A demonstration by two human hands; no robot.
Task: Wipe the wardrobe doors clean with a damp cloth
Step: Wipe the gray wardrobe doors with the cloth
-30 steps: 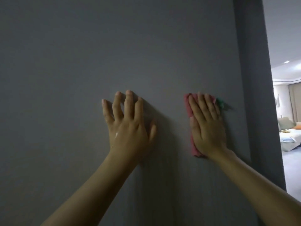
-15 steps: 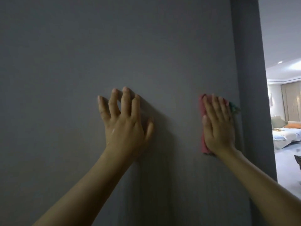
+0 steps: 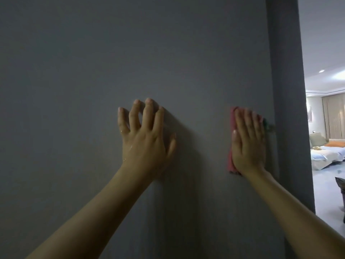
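— Wardrobe door: where is it?
— Right before us, grey; our right hand, fingers straight, presses the pink cloth flat near its right edge.
— Our left hand?
— Fingers spread, resting bare on the door, apart from the cloth.

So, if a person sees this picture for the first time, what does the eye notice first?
First, the pink cloth, pressed flat by the right hand near the right edge of the dark grey wardrobe door. Next, the left hand, fingers spread on the door. At far right, a bright room with a sofa.
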